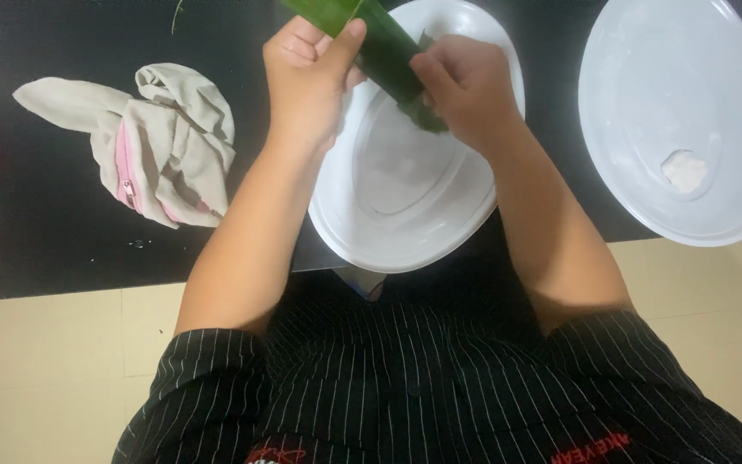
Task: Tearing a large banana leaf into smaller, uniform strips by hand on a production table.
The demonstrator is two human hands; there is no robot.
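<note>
Both my hands grip a long green leaf (386, 49) above a white oval bowl (362, 225). My left hand (307, 76) pinches the leaf's upper part between thumb and fingers. My right hand (465, 90) closes around the leaf's lower end, which points down into the bowl. The top of the leaf runs out of the frame.
A second white oval bowl (637, 163) at the right holds a small white lump (685, 169). A crumpled beige and pink cloth (161, 146) lies at the left on the black tabletop (53, 232). A pale tiled floor shows below the table edge.
</note>
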